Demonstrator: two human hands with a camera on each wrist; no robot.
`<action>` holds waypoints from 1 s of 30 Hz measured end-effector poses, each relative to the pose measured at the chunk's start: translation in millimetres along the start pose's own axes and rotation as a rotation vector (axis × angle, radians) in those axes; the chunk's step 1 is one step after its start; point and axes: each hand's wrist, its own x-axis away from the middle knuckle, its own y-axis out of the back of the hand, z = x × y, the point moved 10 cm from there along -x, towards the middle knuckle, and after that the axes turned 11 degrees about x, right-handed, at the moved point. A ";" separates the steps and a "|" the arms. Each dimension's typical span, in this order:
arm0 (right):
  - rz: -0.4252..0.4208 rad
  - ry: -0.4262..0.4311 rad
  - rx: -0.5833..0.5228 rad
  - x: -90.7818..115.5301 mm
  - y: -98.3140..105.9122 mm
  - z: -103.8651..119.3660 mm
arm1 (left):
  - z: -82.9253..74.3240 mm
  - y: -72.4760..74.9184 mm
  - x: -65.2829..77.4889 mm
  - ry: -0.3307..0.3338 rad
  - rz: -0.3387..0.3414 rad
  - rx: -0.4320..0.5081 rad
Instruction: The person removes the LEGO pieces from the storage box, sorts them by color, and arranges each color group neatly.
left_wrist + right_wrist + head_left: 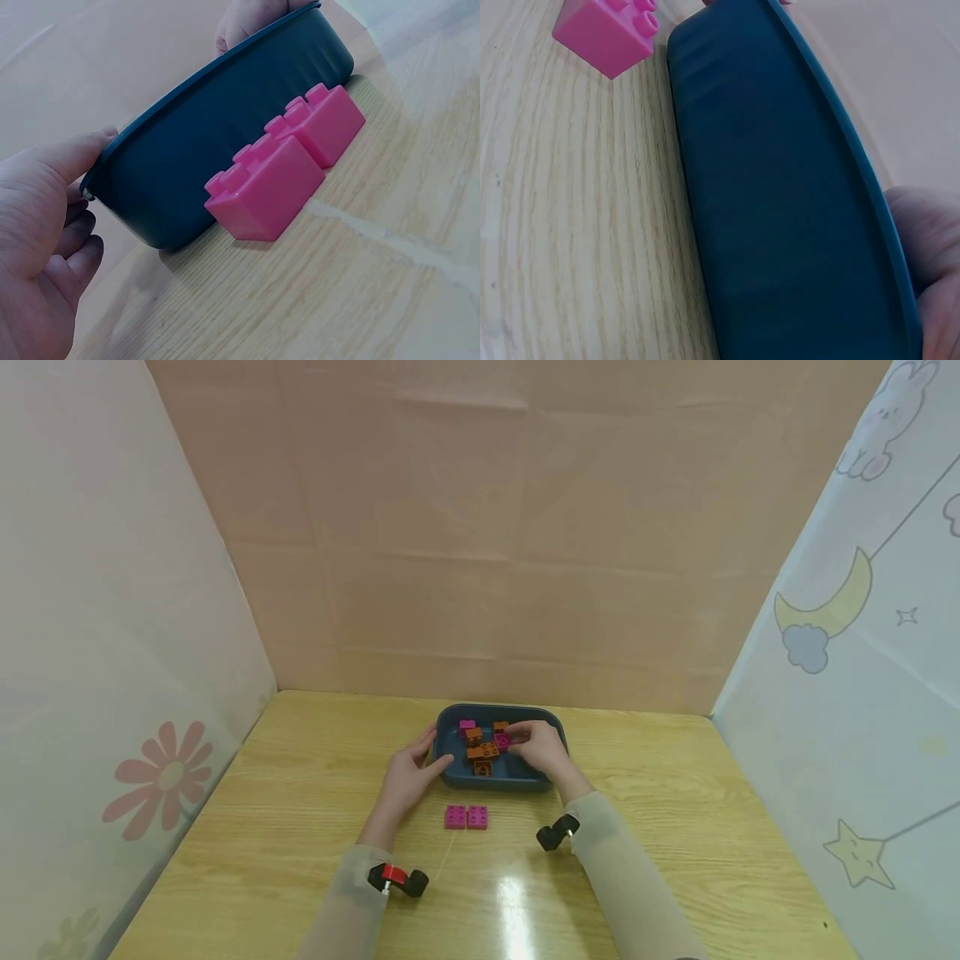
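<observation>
A dark blue plastic bin point(495, 784) stands on the table with several orange and pink toy building blocks inside. At its left end my left hand point(405, 777) holds the rim, thumb over the edge and the other fingers bent outside the wall. My right hand point(542, 750) reaches into the right half and pinches a pink block point(502, 742); in the right wrist view the bin wall hides its fingertips. In front of the bin, two pink blocks point(274, 191) sit side by side on the table, studs up.
The wooden table point(300, 827) runs back to a brown paper-like wall point(495, 568). Patterned white sheets flank it on the left point(90, 610) and right point(885, 710). Orange blocks point(482, 768) lie loosely around the right hand's fingers in the bin.
</observation>
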 end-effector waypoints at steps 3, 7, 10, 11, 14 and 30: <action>-0.010 -0.004 0.020 -0.8 0.1 0.7 | -1.2 0.3 0.6 -0.002 0.001 0.007; -0.017 0.006 0.033 -3.0 -1.6 0.9 | -1.0 1.0 0.5 0.000 -0.002 0.018; -0.011 0.013 0.036 -4.5 -5.1 -0.5 | 0.1 1.3 1.2 0.004 -0.001 0.019; -0.005 0.015 0.037 -4.3 -6.5 -0.6 | 0.4 1.5 1.7 0.006 -0.001 0.020; 0.004 0.019 0.042 -4.0 -9.4 -0.8 | 1.4 2.1 3.2 0.014 -0.003 0.026; 0.045 0.027 0.078 -3.5 -10.6 1.6 | -4.4 -0.9 2.8 0.025 -0.010 0.056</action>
